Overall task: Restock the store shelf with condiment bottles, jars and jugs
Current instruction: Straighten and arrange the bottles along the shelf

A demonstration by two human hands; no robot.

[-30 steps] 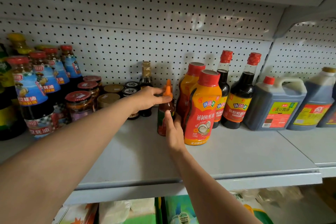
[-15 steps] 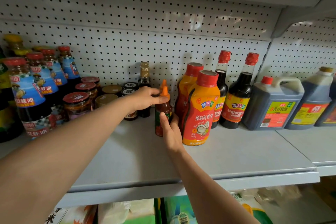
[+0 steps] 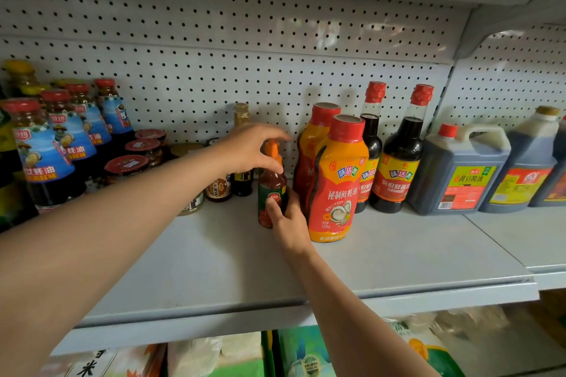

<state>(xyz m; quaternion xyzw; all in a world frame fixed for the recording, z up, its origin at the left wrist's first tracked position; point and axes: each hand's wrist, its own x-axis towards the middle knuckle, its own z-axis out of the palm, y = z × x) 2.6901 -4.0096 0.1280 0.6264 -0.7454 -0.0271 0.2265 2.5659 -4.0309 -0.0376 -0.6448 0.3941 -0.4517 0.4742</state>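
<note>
A small red chili sauce bottle (image 3: 272, 190) with an orange nozzle cap stands upright on the grey shelf (image 3: 214, 257), just left of two orange oyster sauce bottles (image 3: 337, 180). My right hand (image 3: 289, 223) grips its lower body, thumb across the label and fingers behind it. My left hand (image 3: 249, 150) arches over the cap with the fingers spread and lifted. Its thumb lies beside the bottle's neck, and the cap shows in the gap.
Two dark soy sauce bottles (image 3: 398, 168) and big jugs (image 3: 459, 174) stand to the right. Blue-labelled bottles (image 3: 46, 159), red-lidded jars (image 3: 131, 165) and a slim dark bottle (image 3: 242, 177) crowd the left and back. Bagged goods (image 3: 300, 355) fill the shelf below.
My left hand has let go of the orange cap, and its fingers have lifted and spread above it. My right hand has closed further round the bottle's lower body.
</note>
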